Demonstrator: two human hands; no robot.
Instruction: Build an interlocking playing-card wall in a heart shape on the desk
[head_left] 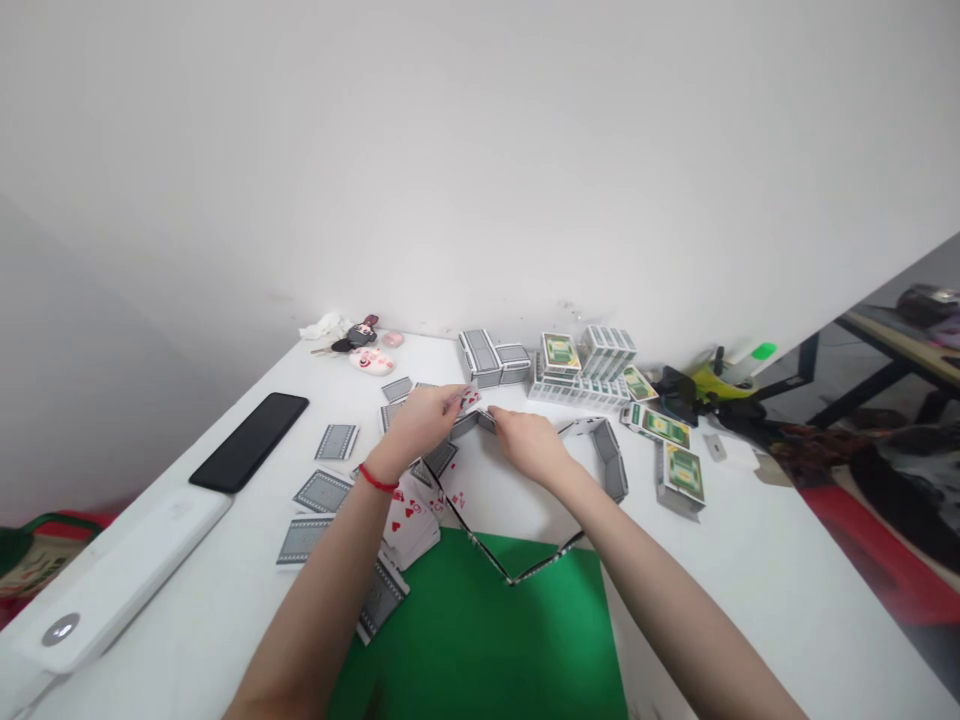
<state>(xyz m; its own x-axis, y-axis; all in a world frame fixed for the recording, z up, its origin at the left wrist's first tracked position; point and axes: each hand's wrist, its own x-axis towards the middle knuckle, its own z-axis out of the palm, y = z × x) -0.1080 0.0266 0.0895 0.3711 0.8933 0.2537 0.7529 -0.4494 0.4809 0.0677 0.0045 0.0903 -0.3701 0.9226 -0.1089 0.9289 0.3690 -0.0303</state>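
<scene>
My left hand (424,418), with a red string at the wrist, pinches a playing card (472,398) that shows red pips. Close beside it, the closed fingers of my right hand (529,446) grip the far edge of a ring of playing cards (611,462). The ring's cards stand on edge, joined into an angular loop. Its near side forms a point over the green mat (495,640). Under and around my left forearm lie loose playing cards (411,525), some face up, others showing grey backs. My right fingers partly cover the card they hold.
Behind the hands stand grey-backed card blocks (480,357) and stacked card boxes (581,385). More green card boxes (681,475) lie to the right. On the left are a black phone (250,442) and a long white device (112,580). Small trinkets (370,360) sit at the back.
</scene>
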